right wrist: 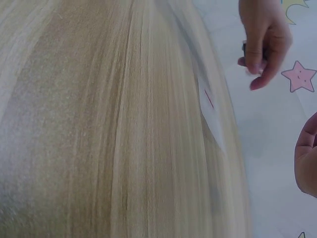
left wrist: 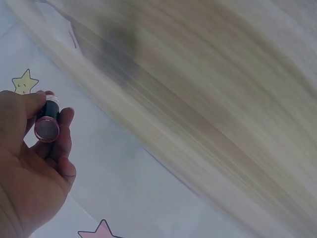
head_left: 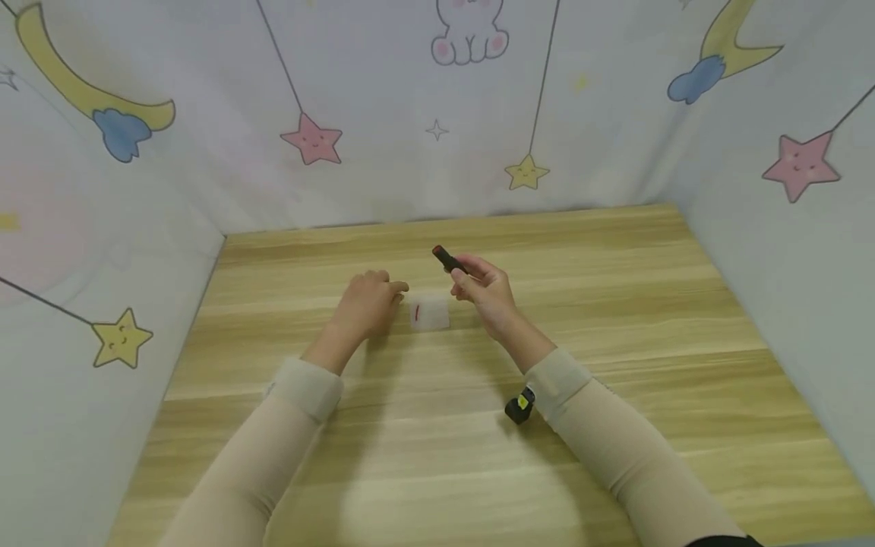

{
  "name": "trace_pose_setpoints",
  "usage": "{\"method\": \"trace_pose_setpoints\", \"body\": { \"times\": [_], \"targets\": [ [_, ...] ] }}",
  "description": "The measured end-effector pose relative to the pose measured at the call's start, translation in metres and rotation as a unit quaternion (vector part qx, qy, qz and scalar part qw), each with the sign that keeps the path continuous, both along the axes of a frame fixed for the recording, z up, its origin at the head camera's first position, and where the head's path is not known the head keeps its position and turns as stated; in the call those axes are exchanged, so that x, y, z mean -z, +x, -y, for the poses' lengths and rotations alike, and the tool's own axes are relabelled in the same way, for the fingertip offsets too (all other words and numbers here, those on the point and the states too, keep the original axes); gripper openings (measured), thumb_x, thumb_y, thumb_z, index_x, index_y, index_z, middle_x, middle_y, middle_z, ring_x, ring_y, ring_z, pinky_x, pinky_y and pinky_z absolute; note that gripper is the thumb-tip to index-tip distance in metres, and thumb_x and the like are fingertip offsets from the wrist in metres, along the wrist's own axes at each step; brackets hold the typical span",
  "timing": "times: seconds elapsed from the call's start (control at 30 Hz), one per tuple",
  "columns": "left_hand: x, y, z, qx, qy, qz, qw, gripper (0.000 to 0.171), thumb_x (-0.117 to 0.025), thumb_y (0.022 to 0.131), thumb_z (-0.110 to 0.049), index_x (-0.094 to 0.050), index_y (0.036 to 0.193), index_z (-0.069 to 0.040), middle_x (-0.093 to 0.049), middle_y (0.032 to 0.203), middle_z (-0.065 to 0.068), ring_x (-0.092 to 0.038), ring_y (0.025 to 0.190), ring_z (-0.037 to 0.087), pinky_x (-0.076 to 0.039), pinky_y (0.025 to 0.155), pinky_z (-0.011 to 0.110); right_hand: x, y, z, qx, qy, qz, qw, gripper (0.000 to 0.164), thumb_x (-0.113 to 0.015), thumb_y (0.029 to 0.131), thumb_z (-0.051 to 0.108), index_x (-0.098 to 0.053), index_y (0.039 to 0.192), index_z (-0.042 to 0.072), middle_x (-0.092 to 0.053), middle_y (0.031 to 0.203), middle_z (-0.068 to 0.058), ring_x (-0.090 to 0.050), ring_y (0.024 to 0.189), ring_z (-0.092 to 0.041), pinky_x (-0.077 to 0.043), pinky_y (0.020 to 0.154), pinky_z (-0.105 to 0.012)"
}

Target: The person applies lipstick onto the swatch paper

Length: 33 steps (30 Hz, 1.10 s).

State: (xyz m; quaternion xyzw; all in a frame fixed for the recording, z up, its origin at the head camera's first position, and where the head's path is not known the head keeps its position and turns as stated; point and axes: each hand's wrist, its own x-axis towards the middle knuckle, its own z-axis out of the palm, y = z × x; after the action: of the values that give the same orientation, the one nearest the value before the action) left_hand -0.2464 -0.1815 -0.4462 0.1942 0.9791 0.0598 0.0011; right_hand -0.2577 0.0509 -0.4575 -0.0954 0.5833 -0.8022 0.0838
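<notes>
In the head view my right hand [head_left: 487,292] pinches a slim black tube [head_left: 450,260] with a red end, held up and slanted toward the far left. My left hand [head_left: 371,302] is to its left, back of the hand upward. The left wrist view shows the left thumb and fingers gripping a short dark cylinder [left wrist: 48,119] with a red-rimmed round end and a clear part behind. Between the hands lies a small white paper piece [head_left: 434,315] with a short red streak. Only part of my right hand [right wrist: 306,156] appears in the right wrist view.
The wood-grain tabletop [head_left: 437,425] has pale fabric walls [head_left: 383,175] printed with stars and moons at the back and both sides. A small black device [head_left: 519,408] with a yellow mark is at the right cuff.
</notes>
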Motion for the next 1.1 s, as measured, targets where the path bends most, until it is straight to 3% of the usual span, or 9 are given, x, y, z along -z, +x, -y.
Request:
{"method": "trace_pose_setpoints", "body": {
  "times": [0.17, 0.23, 0.4, 0.5, 0.67, 0.7, 0.77, 0.9, 1.1],
  "targets": [
    [-0.003, -0.001, -0.005, -0.018, 0.159, 0.008, 0.9871, 0.023, -0.067, 0.1, -0.02, -0.073, 0.118, -0.008, -0.073, 0.101, 0.007, -0.062, 0.095, 0.028, -0.048, 0.09, 0.045, 0.0, 0.001, -0.001, 0.005, 0.002, -0.005, 1.0, 0.018, -0.062, 0.101, 0.005, -0.069, 0.114, 0.016, -0.07, 0.103, 0.002, -0.061, 0.074, -0.011, -0.054, 0.073, -0.025],
    [-0.003, -0.001, -0.006, -0.03, 0.226, 0.021, 0.9735, 0.023, -0.068, 0.1, -0.019, -0.071, 0.118, -0.006, -0.073, 0.101, 0.007, -0.061, 0.091, 0.026, -0.049, 0.085, 0.041, 0.001, 0.001, -0.001, 0.006, 0.0, -0.008, 1.0, 0.019, -0.061, 0.101, 0.005, -0.07, 0.111, 0.018, -0.071, 0.103, 0.002, -0.06, 0.074, -0.011, -0.053, 0.071, -0.023],
    [-0.007, 0.0, -0.009, -0.077, 0.366, 0.045, 0.9264, 0.03, -0.064, 0.102, -0.019, -0.064, 0.127, -0.004, -0.069, 0.099, 0.009, -0.062, 0.088, 0.024, -0.049, 0.074, 0.036, 0.0, 0.001, -0.002, 0.003, 0.0, -0.018, 1.0, 0.019, -0.06, 0.102, 0.005, -0.069, 0.111, 0.019, -0.071, 0.102, 0.003, -0.06, 0.075, -0.01, -0.053, 0.071, -0.022],
    [-0.011, 0.001, -0.009, -0.116, 0.454, 0.081, 0.8796, 0.034, -0.062, 0.103, -0.02, -0.062, 0.133, -0.004, -0.067, 0.106, 0.009, -0.063, 0.095, 0.022, -0.052, 0.084, 0.037, 0.0, 0.001, -0.002, 0.002, -0.001, -0.02, 1.0, 0.018, -0.06, 0.102, 0.006, -0.069, 0.111, 0.019, -0.071, 0.102, 0.003, -0.06, 0.075, -0.01, -0.054, 0.071, -0.023],
    [-0.016, 0.001, -0.011, -0.183, 0.603, 0.147, 0.7624, 0.033, -0.061, 0.104, -0.021, -0.061, 0.132, -0.004, -0.066, 0.113, 0.006, -0.064, 0.1, 0.016, -0.049, 0.099, 0.037, 0.0, 0.0, -0.004, 0.002, -0.009, -0.021, 1.0, 0.021, -0.059, 0.103, 0.006, -0.07, 0.109, 0.022, -0.071, 0.102, 0.003, -0.06, 0.074, -0.01, -0.053, 0.07, -0.023],
    [-0.017, 0.0, -0.011, -0.188, 0.624, 0.154, 0.7424, 0.033, -0.061, 0.104, -0.021, -0.06, 0.131, -0.003, -0.066, 0.112, 0.005, -0.064, 0.099, 0.014, -0.048, 0.098, 0.036, -0.001, 0.0, -0.004, 0.001, -0.011, -0.022, 1.0, 0.021, -0.058, 0.103, 0.006, -0.07, 0.109, 0.022, -0.071, 0.101, 0.003, -0.06, 0.074, -0.01, -0.053, 0.069, -0.023],
    [-0.018, -0.001, -0.012, -0.187, 0.655, 0.163, 0.714, 0.031, -0.061, 0.104, -0.019, -0.06, 0.13, -0.002, -0.066, 0.11, 0.003, -0.064, 0.098, 0.013, -0.048, 0.095, 0.033, -0.002, -0.001, -0.005, 0.0, -0.015, -0.026, 1.0, 0.022, -0.058, 0.103, 0.005, -0.07, 0.108, 0.023, -0.071, 0.101, 0.003, -0.06, 0.074, -0.011, -0.053, 0.069, -0.023],
    [-0.019, -0.001, -0.013, -0.167, 0.683, 0.172, 0.6896, 0.023, -0.061, 0.103, -0.014, -0.061, 0.123, -0.003, -0.066, 0.108, 0.0, -0.065, 0.097, 0.012, -0.05, 0.09, 0.026, -0.003, -0.002, -0.008, -0.002, -0.02, -0.036, 0.999, 0.022, -0.058, 0.102, 0.005, -0.071, 0.107, 0.022, -0.068, 0.098, 0.001, -0.06, 0.073, -0.011, -0.053, 0.069, -0.023],
    [-0.019, 0.003, -0.014, -0.131, 0.693, 0.175, 0.6868, 0.014, -0.06, 0.103, -0.009, -0.063, 0.117, -0.007, -0.068, 0.109, -0.001, -0.066, 0.098, 0.013, -0.05, 0.09, 0.026, -0.005, -0.003, -0.013, -0.009, -0.02, -0.05, 0.999, 0.023, -0.057, 0.103, 0.005, -0.071, 0.106, 0.022, -0.063, 0.093, -0.001, -0.059, 0.071, -0.011, -0.053, 0.07, -0.023]
  ]
}}
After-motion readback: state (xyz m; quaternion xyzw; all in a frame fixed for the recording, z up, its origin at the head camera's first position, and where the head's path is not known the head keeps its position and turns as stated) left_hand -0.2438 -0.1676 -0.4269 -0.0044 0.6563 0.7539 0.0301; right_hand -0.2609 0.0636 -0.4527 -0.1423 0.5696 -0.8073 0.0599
